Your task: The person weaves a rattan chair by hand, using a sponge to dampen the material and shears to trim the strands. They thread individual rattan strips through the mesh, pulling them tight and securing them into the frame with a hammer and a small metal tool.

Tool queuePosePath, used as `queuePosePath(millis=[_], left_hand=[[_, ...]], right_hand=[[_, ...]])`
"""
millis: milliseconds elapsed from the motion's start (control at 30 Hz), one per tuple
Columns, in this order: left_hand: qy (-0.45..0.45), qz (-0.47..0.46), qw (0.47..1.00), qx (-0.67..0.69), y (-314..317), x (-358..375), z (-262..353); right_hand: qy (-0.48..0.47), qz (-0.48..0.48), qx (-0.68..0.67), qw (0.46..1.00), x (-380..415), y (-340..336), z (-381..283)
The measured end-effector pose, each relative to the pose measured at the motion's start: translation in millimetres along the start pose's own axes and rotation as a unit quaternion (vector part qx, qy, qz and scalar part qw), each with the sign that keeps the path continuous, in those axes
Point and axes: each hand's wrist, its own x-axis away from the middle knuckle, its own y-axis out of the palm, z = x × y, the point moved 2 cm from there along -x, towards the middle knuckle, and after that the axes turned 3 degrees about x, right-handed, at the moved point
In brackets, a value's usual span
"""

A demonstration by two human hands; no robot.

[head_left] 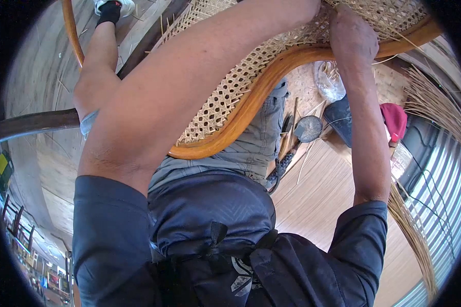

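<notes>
A curved wooden frame (pixel 251 110) with woven cane mesh (pixel 225 102) lies across my lap. My right hand (pixel 353 38) is closed at the frame's edge, its knuckles up and fingertips turned down toward the weave. What it pinches is hidden under the fingers. Loose cane strands (pixel 407 42) stick out of the weave beside it. My left hand (pixel 308 7) reaches over the mesh to the top border, close beside my right hand. Its fingers are cut off by the picture's edge.
Bundled cane strips (pixel 435 100) lie at the right, near a red cap (pixel 393 121) and corrugated metal sheet (pixel 448 199). A clear plastic bag (pixel 329 81) and a round dark disc (pixel 308 128) rest beyond the frame. Another person's leg (pixel 98 61) shows at upper left.
</notes>
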Motion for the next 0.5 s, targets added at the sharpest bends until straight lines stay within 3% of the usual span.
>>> queuePosePath(millis=[100,200,267,400,500], left_hand=[[-0.028,-0.012,0.999,0.012,0,-2,2],[-0.020,-0.067,0.997,-0.016,-7,2,2],[-0.039,-0.077,0.996,-0.024,-6,0,-4],[-0.038,-0.094,0.995,-0.024,-16,21,-23],[-0.067,-0.033,0.997,-0.005,-7,42,-56]], right_hand=[[0.002,-0.088,0.083,0.993,-3,-1,1],[-0.169,0.077,0.040,0.982,9,-9,-4],[-0.204,0.120,0.057,0.970,7,-13,-1],[-0.244,0.112,0.037,0.963,2,-14,7],[-0.280,0.154,0.082,0.944,1,-5,8]])
